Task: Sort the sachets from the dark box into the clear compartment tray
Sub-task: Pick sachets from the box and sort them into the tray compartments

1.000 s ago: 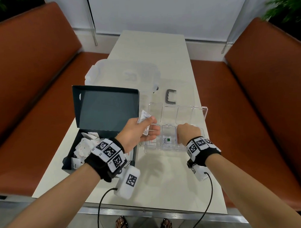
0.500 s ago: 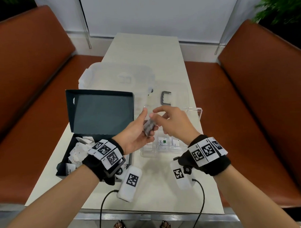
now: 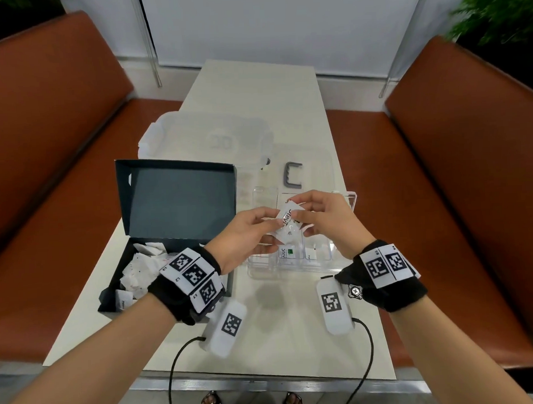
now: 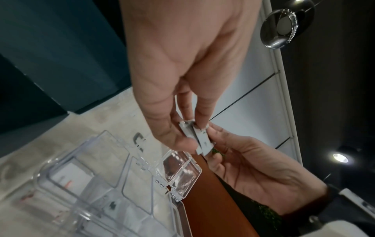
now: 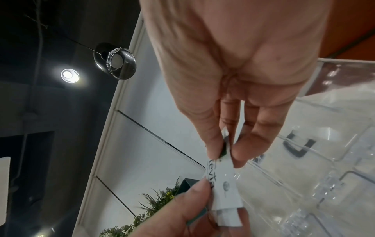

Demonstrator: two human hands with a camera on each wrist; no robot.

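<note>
Both hands meet above the clear compartment tray (image 3: 347, 199). My left hand (image 3: 270, 229) pinches a small stack of white sachets (image 3: 287, 223) by its lower end. My right hand (image 3: 299, 214) pinches the top sachet's upper end between thumb and fingers. The right wrist view shows that printed white sachet (image 5: 223, 179) between the right fingertips (image 5: 241, 154) and the left thumb (image 5: 182, 206). In the left wrist view two sachet edges (image 4: 195, 136) show between the fingers, over the tray (image 4: 101, 176). The open dark box (image 3: 174, 202) at the left holds several sachets (image 3: 140, 266). A green-marked sachet (image 3: 286, 252) lies in a near tray compartment.
A clear plastic lid (image 3: 205, 140) lies behind the dark box. A grey C-shaped handle (image 3: 293, 178) sits beyond the tray. The narrow pale table (image 3: 255, 90) runs away from me between two brown benches (image 3: 440, 195). Wrist-camera cables hang over the table's near edge.
My right hand has come up out of the tray and across to the left hand. It now pinches the sachet that the left hand holds above the tray.
</note>
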